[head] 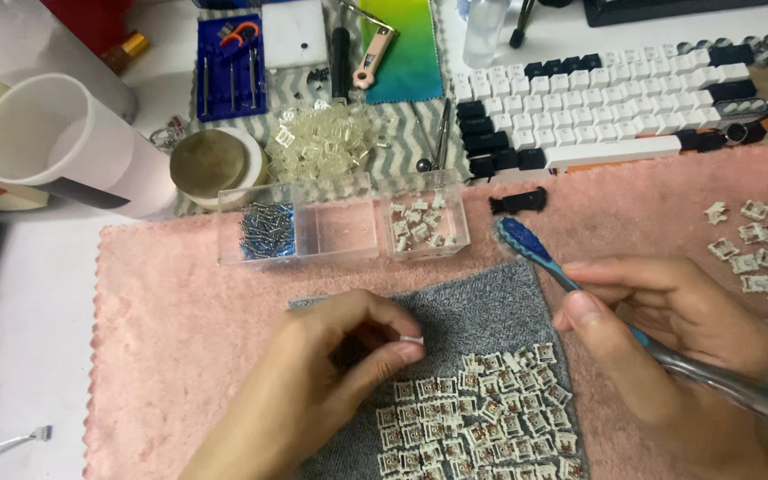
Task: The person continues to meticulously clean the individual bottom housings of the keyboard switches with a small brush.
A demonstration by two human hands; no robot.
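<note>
Surroundings: clear three-part box (344, 229) at far edge of pink towel (171, 302), springs (267, 229) in its left part, small white pieces in its right; loose clear housings (322, 142) heaped behind it; keyboard (615, 98) at upper right; white cup (64, 147) on its side at left on worktop (20, 356).
Near field: grey cloth (482, 311) over towel, rows of switch parts (482, 418) packed on its near half; more parts (762, 249) scattered at right.
Left hand (313, 391): grip pressed together, pinching one small white part (412, 340) between thumb and fingertips, just above the rows.
Right hand (668, 338): grip closed around blue brush (535, 253), bristle end pointing up-left, well clear of pinched part.
In the way: nothing between brush tip and pinched part.
</note>
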